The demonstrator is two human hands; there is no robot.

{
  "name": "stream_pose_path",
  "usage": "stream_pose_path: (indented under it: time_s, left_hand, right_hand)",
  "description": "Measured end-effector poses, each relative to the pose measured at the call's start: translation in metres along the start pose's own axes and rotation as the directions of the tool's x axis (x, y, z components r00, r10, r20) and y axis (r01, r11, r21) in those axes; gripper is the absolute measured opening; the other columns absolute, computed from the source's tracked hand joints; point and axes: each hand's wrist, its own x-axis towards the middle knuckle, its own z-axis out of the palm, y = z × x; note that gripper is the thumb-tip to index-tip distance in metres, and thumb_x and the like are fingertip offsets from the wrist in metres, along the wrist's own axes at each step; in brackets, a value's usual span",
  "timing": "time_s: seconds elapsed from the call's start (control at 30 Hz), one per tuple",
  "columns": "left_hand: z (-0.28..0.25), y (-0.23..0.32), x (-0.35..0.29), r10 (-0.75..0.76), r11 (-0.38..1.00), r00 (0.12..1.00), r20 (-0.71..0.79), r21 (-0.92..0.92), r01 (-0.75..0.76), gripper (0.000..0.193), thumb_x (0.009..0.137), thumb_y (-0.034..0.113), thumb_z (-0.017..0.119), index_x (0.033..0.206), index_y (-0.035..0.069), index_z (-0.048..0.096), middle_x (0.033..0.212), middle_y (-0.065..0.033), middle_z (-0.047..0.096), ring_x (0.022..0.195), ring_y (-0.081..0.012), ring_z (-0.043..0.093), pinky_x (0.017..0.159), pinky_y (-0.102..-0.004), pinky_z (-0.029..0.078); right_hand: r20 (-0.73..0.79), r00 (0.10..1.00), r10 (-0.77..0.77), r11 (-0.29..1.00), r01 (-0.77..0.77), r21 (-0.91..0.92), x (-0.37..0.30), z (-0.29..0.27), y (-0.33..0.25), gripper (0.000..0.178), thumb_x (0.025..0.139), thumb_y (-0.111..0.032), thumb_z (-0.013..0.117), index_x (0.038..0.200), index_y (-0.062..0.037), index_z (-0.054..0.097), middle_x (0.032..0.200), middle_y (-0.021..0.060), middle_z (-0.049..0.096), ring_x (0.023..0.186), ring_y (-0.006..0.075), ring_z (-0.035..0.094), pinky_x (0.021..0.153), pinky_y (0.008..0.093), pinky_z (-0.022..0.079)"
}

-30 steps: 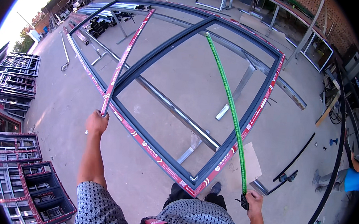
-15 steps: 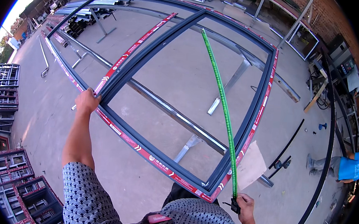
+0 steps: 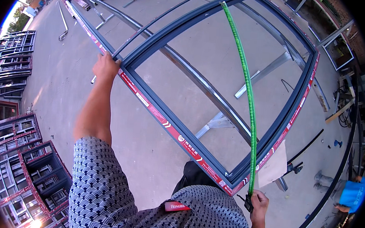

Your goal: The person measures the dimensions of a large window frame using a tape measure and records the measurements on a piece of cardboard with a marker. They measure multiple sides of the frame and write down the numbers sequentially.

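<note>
A large dark grey window frame (image 3: 194, 143), with red printed film along its outer edge, lies across metal supports. My left hand (image 3: 106, 67) is closed around the near end of a slim dark bar (image 3: 155, 21), at the frame's near edge. The bar runs away from me beside the frame's thick divider (image 3: 167, 33). Near the frame's closest corner, my right hand (image 3: 260, 204) holds a black tape measure (image 3: 249, 203). Its green blade (image 3: 248, 82) stretches across the right-hand opening, and its tip appears at the far inner edge. Whether the tip touches there I cannot tell.
Steel support rails (image 3: 194, 74) pass under the frame. A pale board (image 3: 274, 168) lies beyond its right corner. Stacked window frames (image 3: 24, 157) stand at left. A person in blue (image 3: 352, 195) is at far right, near a long black strip (image 3: 335, 186).
The bar in my left hand has rolled: its red film faced up before, its dark side does now. My view has shifted, and the blade's tip now appears closer to the far inner edge.
</note>
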Motion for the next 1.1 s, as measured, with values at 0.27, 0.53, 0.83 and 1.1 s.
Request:
stream_pose_path:
  time_s: [0.27,0.53,0.83,1.1]
  left_hand:
    - [0.004,0.037,-0.149,-0.032,0.657,0.999,-0.016,-0.754,0.009,0.045,0.098,0.043,0.068,0.107,-0.001,0.074,0.082,-0.0137,0.072,0.077,-0.0235,0.069,0.072,-0.0373,0.054]
    - [0.003,0.079,-0.264,0.148,0.144,0.941,0.306,-0.948,0.285,0.047,0.106,0.044,0.060,0.097,0.000,0.071,0.069,0.0044,0.051,0.062,-0.0054,0.042,0.053,-0.0255,0.034]
    - [0.008,0.086,-0.286,0.150,0.117,0.882,0.446,-0.894,0.432,0.029,0.101,0.024,0.065,0.077,0.008,0.060,0.067,0.0034,0.051,0.056,-0.0064,0.041,0.051,-0.0256,0.032]
    - [0.010,0.086,-0.280,0.205,0.136,0.836,0.509,-0.861,0.491,0.035,0.099,0.019,0.062,0.066,0.009,0.055,0.061,0.0019,0.047,0.052,-0.0105,0.039,0.050,-0.0290,0.031]
  right_hand:
    - [0.158,0.987,0.011,0.983,0.018,-0.181,-0.007,-0.001,-0.015,0.014,0.096,-0.006,0.066,0.104,0.0039,0.072,0.079,0.0001,0.065,0.064,0.0051,0.056,0.055,0.0220,0.042]
    - [0.273,0.962,0.006,0.943,0.085,-0.323,-0.002,-0.029,0.000,0.011,0.094,-0.005,0.068,0.102,0.0025,0.072,0.077,0.0000,0.065,0.062,0.0051,0.056,0.053,0.0223,0.043]
    - [0.275,0.951,-0.139,0.858,0.255,-0.447,0.003,-0.053,0.009,0.015,0.088,-0.005,0.072,0.100,0.0030,0.073,0.083,0.0028,0.069,0.073,0.0082,0.061,0.065,0.0249,0.050]
    - [0.244,0.944,-0.223,0.735,0.327,-0.594,-0.001,-0.044,0.009,0.017,0.086,-0.008,0.069,0.098,0.0033,0.074,0.087,0.0143,0.071,0.076,0.0210,0.067,0.072,0.0331,0.053]
